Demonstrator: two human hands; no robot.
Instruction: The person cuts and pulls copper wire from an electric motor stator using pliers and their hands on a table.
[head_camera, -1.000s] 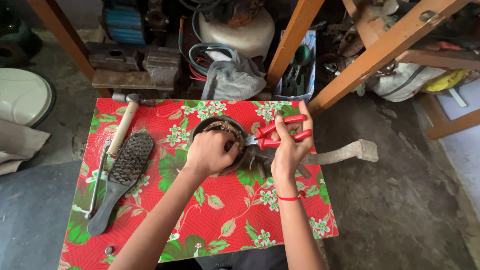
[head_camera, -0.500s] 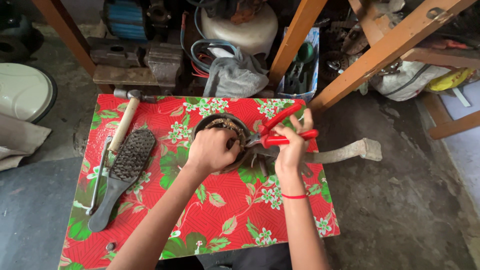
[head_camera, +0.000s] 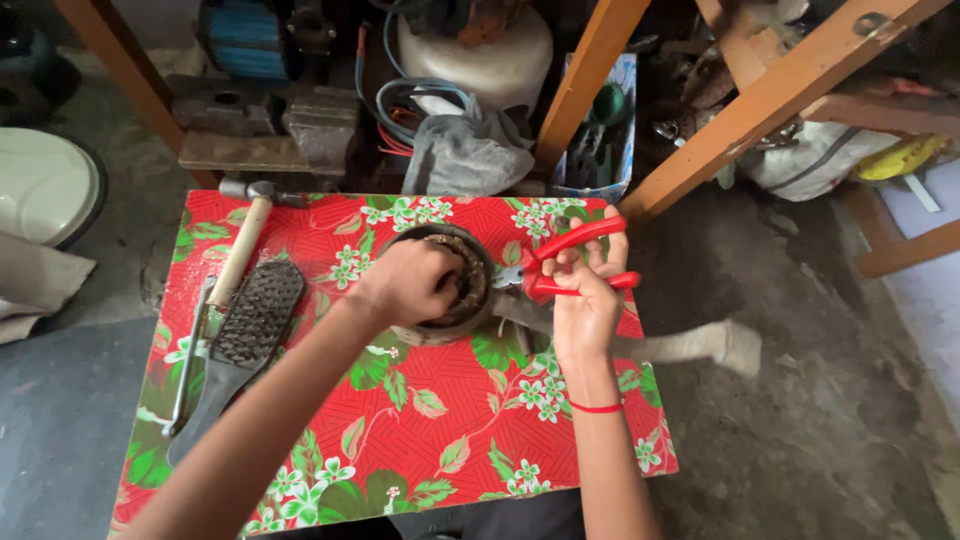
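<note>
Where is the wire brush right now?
In the head view the wire brush lies on the left of the flowered table, beside the hammer, apart from the left hand.

Brush (head_camera: 255, 315) left of ring (head_camera: 478, 262) (hammer (head_camera: 243, 240) behind)

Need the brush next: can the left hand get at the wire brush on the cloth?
Probably yes. The wire brush lies uncovered just left of the left hand, nothing between them, but that hand is gripping the round metal part and must let go.

My pliers (head_camera: 570, 262) have red handles — my table cloth (head_camera: 400, 420) is red too, with green leaves and white flowers.
</note>
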